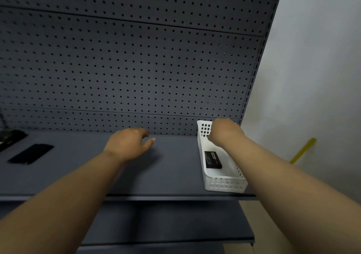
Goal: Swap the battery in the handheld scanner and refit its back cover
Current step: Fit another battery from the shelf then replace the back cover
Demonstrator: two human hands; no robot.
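A black battery (213, 159) with a label lies flat in a white slotted basket (224, 183) at the right end of the grey shelf. My right hand (224, 131) reaches down into the far end of the basket; its fingers are hidden, so whether it holds anything is unclear. My left hand (130, 143) hovers over the middle of the shelf, fingers loosely apart and empty. At the far left lies a flat black piece (31, 154), likely the back cover, and a dark device (9, 136), partly cut off by the frame edge.
The grey shelf (166, 175) has a dark pegboard wall (136, 68) behind it and a lower shelf (166, 224) beneath. A pale wall stands to the right, with a yellow stick (302, 150) leaning near it.
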